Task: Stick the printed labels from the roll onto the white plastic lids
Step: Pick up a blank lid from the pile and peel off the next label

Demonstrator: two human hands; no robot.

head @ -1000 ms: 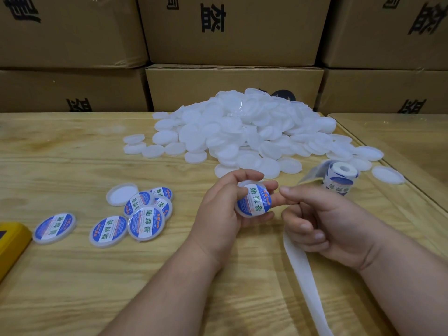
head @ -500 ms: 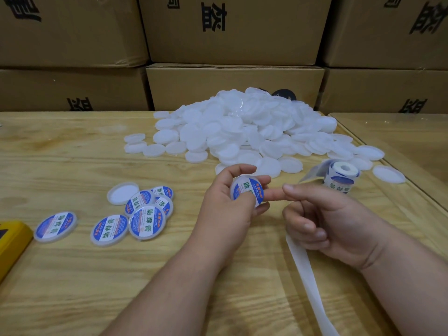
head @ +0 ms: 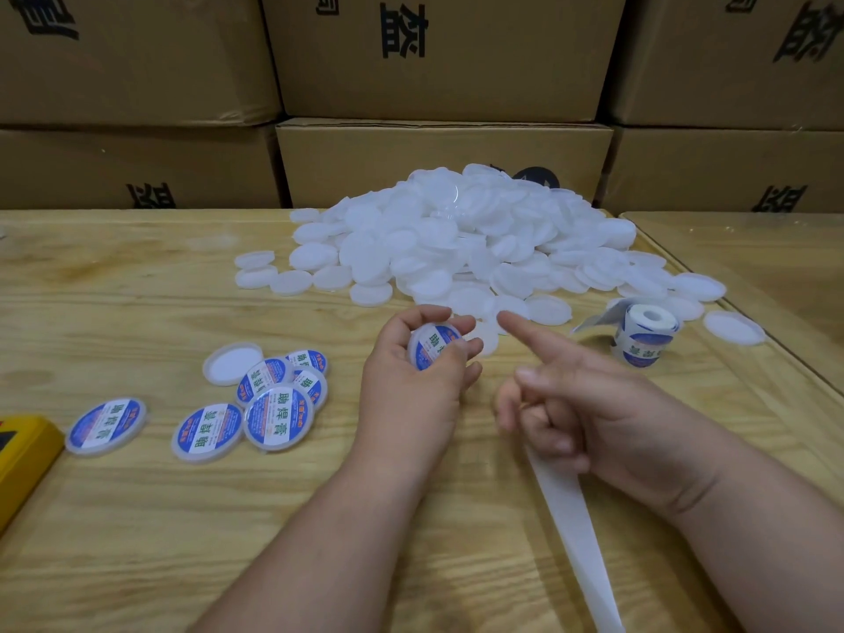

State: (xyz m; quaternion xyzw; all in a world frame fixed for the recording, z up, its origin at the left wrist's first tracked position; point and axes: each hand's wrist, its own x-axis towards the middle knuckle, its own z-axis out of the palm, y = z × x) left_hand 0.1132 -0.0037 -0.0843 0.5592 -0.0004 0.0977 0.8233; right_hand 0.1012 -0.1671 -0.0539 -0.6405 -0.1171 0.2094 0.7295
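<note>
Stacked cardboard boxes [head: 438, 61] with black printed characters are seen filling the background. A wooden table [head: 137, 518] is spread across the foreground, and a second table surface [head: 776, 258] is butted against it at right. A large pile of white plastic lids [head: 456, 239] is heaped at the far centre of the table, with loose lids scattered round its edges. A long strip of bare backing paper [head: 575, 541] is trailed from under the right hand toward the near edge. The left hand [head: 411, 386] is raised over the table centre; a labelled lid [head: 431, 347] is gripped in its curled fingers and thumb, label facing the camera. The right hand [head: 584, 404] is held just beside it, index finger extended toward the lid without touching, other fingers curled, nothing seen held in them. A cluster of finished labelled lids [head: 274, 404] is laid at left, one unlabelled lid [head: 230, 362] lying open side up at its far edge. One more labelled lid [head: 107, 424] is set apart further left. The label roll [head: 646, 333] is stood on end at right, near the pile. A yellow object [head: 23, 459] is cut off by the left edge.
</note>
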